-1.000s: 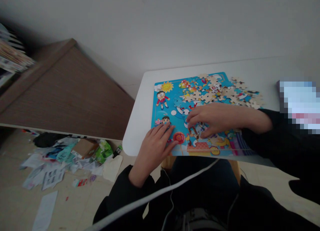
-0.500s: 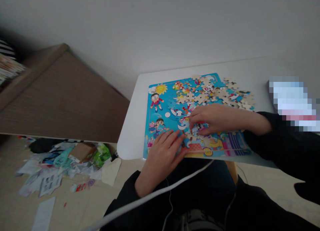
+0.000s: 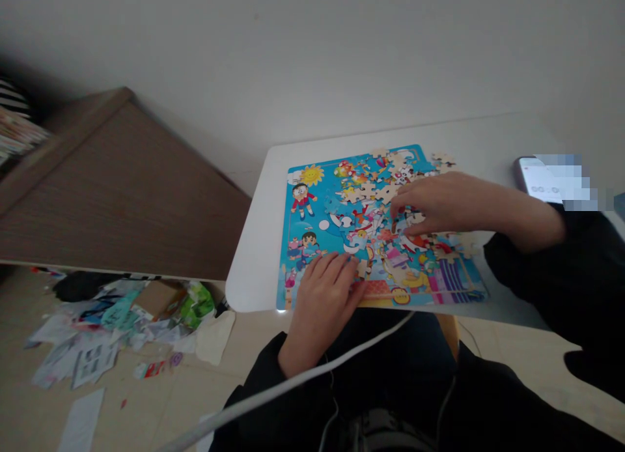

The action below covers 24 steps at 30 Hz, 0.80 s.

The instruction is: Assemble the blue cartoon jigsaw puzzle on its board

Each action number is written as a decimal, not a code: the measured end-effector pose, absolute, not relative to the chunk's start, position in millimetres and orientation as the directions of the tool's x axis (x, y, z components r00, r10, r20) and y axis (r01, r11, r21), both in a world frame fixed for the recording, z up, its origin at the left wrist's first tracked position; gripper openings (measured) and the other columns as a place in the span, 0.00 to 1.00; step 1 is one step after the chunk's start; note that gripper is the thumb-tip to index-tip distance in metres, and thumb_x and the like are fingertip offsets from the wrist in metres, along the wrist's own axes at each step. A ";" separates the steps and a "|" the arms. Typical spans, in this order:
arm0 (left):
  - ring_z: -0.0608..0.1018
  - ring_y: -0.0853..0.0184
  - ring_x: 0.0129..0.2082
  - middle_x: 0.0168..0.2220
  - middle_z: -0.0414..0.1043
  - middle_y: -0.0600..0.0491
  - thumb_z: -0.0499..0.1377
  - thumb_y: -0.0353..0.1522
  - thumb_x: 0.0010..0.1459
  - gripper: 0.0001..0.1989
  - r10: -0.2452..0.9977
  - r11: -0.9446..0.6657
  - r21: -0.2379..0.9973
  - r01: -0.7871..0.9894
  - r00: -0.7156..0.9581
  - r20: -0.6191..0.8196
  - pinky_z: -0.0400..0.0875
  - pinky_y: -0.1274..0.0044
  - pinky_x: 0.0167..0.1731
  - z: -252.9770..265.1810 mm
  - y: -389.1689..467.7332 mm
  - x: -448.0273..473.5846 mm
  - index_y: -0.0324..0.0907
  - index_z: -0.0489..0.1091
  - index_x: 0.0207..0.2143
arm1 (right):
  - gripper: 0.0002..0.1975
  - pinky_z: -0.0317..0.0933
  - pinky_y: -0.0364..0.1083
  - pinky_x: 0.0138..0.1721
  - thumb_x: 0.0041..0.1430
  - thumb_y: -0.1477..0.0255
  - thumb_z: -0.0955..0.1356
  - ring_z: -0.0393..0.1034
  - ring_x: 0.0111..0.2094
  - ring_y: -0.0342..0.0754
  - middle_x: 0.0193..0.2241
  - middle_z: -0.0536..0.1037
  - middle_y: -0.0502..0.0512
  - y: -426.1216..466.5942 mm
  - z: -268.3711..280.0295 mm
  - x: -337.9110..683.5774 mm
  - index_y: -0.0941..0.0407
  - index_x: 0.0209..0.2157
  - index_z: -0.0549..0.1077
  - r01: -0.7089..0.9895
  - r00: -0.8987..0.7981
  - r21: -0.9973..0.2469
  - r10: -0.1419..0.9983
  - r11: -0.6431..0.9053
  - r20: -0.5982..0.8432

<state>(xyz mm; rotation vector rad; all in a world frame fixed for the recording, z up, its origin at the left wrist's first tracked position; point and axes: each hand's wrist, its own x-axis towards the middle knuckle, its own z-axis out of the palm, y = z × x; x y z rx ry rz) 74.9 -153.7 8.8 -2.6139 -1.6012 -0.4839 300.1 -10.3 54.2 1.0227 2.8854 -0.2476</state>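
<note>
A blue cartoon jigsaw puzzle point(image 3: 317, 172) lies on a white table, its left side and bottom edge showing joined picture. Loose puzzle pieces point(image 3: 366, 191), several with bare wood side up, are heaped over its middle and upper right. My right hand point(image 3: 434, 201) reaches in from the right, fingers bent down into the heap; a small brown-edged puzzle piece point(image 3: 394, 226) shows at its fingertips. My left hand point(image 3: 325, 292) rests over the lower left of the puzzle, fingers laid out and thumb apart. A pale puzzle piece point(image 3: 362, 268) lies beside its fingertips.
A phone point(image 3: 537, 178), partly blurred out, lies on the white table point(image 3: 258, 243) at the right. A white cable point(image 3: 293, 379) crosses above my lap. To the left stands a brown wooden cabinet point(image 3: 122, 185), with bags and papers point(image 3: 97, 354) on the floor below.
My right hand has moved up and to the right, from the puzzle's centre to the heap, uncovering pieces beneath. My left hand has shifted only slightly. The view has turned a little.
</note>
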 end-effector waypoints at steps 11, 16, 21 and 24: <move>0.77 0.64 0.38 0.39 0.77 0.47 0.54 0.31 0.63 0.09 0.843 -0.490 0.142 0.860 0.426 0.327 0.75 0.71 0.39 6.4 -145.4 87.6 0.36 0.72 0.41 | 0.13 0.60 0.45 0.34 0.56 0.65 0.68 0.73 0.39 0.51 0.39 0.78 0.56 -33.6 44.3 273.1 0.53 0.42 0.76 0.434 -0.900 -0.247 0.427 0.866 -0.087; 0.79 0.66 0.33 0.35 0.79 0.48 0.49 0.32 0.66 0.13 0.855 -0.465 0.246 0.850 0.359 0.376 0.75 0.73 0.34 3.6 -142.7 85.6 0.37 0.72 0.42 | 0.14 0.59 0.46 0.34 0.62 0.64 0.61 0.73 0.36 0.49 0.34 0.79 0.54 -24.8 46.4 283.2 0.53 0.40 0.76 0.473 -0.878 -0.286 0.472 0.833 -0.078; 0.79 0.70 0.28 0.33 0.79 0.52 0.50 0.33 0.66 0.13 0.914 -0.304 0.365 0.880 0.162 0.371 0.73 0.79 0.30 -2.4 -136.9 80.8 0.42 0.73 0.46 | 0.16 0.57 0.45 0.32 0.63 0.66 0.59 0.71 0.31 0.46 0.30 0.78 0.53 -22.3 51.6 287.2 0.53 0.35 0.77 0.503 -0.863 -0.292 0.494 0.814 -0.109; 0.77 0.72 0.23 0.28 0.78 0.56 0.51 0.32 0.65 0.13 0.951 -0.188 0.457 0.870 0.044 0.308 0.70 0.80 0.25 -3.5 -132.2 75.4 0.45 0.72 0.48 | 0.16 0.57 0.45 0.32 0.63 0.66 0.59 0.71 0.31 0.46 0.31 0.78 0.53 -23.5 52.3 285.6 0.53 0.35 0.77 0.498 -0.865 -0.300 0.492 0.813 -0.102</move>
